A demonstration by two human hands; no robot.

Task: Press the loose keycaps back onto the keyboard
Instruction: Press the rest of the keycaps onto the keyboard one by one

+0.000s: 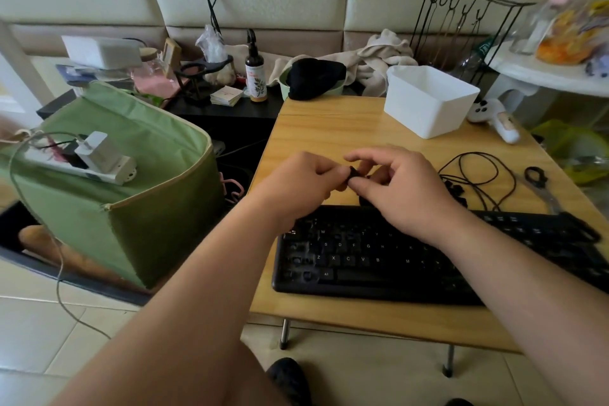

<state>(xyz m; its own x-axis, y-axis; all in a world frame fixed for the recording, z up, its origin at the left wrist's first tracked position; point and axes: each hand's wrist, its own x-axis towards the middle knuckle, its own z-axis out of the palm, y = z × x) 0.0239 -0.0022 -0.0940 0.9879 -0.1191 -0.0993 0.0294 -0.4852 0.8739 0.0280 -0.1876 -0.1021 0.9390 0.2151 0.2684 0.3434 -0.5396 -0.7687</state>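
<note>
A black keyboard lies along the near edge of the wooden table. Some of its left-side key positions look bare. Above its back edge, my left hand and my right hand meet. Both pinch a small black keycap between fingertips and thumbs. More loose black keycaps lie on the table to the right of my right hand, partly hidden by it.
A white plastic bin stands at the table's back right, with a white controller beside it. A black cord and scissors lie right of my hands. A green fabric box stands left of the table.
</note>
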